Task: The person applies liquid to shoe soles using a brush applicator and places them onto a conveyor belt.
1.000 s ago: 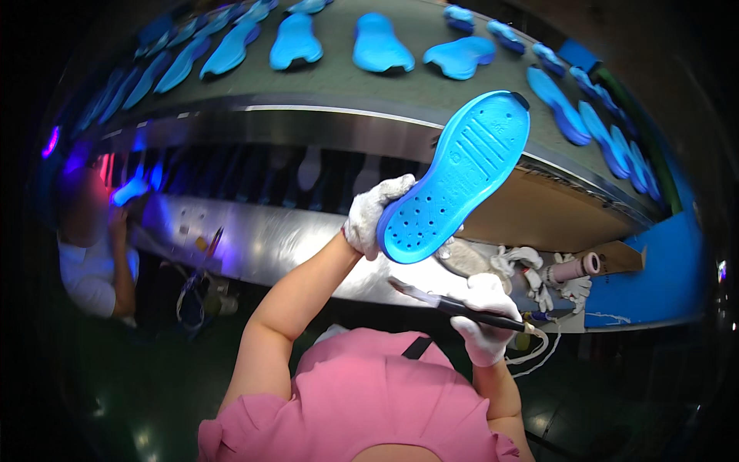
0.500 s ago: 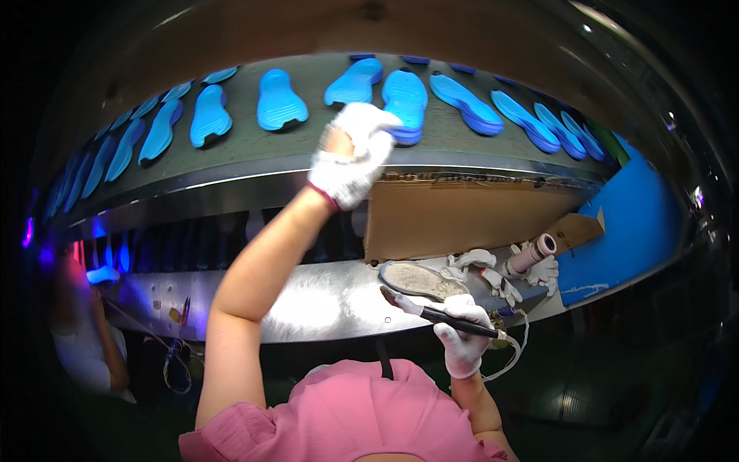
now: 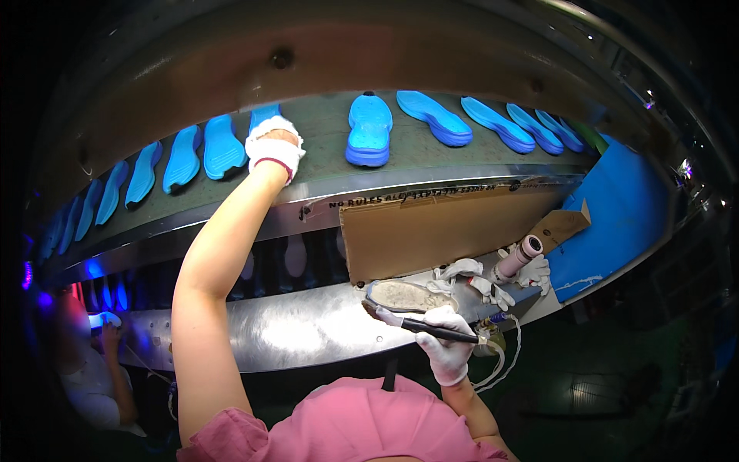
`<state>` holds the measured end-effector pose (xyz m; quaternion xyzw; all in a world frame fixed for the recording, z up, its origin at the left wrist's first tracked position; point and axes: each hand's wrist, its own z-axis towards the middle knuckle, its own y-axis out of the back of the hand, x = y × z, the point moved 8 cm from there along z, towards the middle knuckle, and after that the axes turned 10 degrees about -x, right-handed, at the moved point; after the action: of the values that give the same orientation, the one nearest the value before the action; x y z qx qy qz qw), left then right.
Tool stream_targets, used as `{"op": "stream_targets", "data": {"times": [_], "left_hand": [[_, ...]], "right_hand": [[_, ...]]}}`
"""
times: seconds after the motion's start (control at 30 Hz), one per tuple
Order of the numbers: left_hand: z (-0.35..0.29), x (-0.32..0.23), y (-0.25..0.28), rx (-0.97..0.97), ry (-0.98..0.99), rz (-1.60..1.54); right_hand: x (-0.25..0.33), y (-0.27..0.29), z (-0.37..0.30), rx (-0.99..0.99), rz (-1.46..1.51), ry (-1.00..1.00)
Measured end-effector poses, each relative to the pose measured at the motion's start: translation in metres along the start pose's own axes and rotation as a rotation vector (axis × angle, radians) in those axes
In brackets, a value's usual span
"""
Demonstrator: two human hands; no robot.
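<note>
My left hand (image 3: 275, 150), in a white glove, reaches far out over the conveyor belt (image 3: 323, 142) and grips the near end of a blue shoe sole (image 3: 265, 114); its fingertips are hidden. Close to my body, my right hand (image 3: 446, 346), also gloved, is closed round the black handle of a brush (image 3: 439, 331). White tubes (image 3: 500, 358) run from the handle's end. The dark brush tip lies beside a long oval pad (image 3: 408, 296) with a pale, crusted top. Another blue sole (image 3: 369, 131), thick and dark-edged, stands to the right of my left hand.
More blue soles line the belt on both sides. A cardboard sheet (image 3: 454, 235) leans below the belt's metal edge. On the metal shelf (image 3: 300, 331) are a pink bottle (image 3: 517, 258) and loose white gloves (image 3: 493, 292). Another person (image 3: 96, 377) works at far left.
My left hand has moved left along the belt, and the sole by it now sits further from the one on its right. The view has shifted; my right hand still holds the brush beside the pad.
</note>
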<state>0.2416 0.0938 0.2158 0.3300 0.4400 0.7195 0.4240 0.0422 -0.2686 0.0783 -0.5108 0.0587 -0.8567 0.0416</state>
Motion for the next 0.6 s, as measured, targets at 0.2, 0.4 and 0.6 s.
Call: {"op": "stream_targets", "data": {"times": [0.2, 0.4, 0.6], "left_hand": [[-0.046, -0.081, 0.008, -0.183, -0.469, -0.647], [-0.023, -0.05, 0.024, -0.449, -0.359, -0.378], [0.009, 0.1, -0.059, -0.229, -0.141, -0.066]], "right_hand": [[-0.015, -0.002, -0.001, 0.008, 0.003, -0.021], [-0.014, 0.008, -0.005, -0.024, -0.191, 0.18], [-0.066, 0.003, -0.006, -0.093, 0.006, -0.161]]}}
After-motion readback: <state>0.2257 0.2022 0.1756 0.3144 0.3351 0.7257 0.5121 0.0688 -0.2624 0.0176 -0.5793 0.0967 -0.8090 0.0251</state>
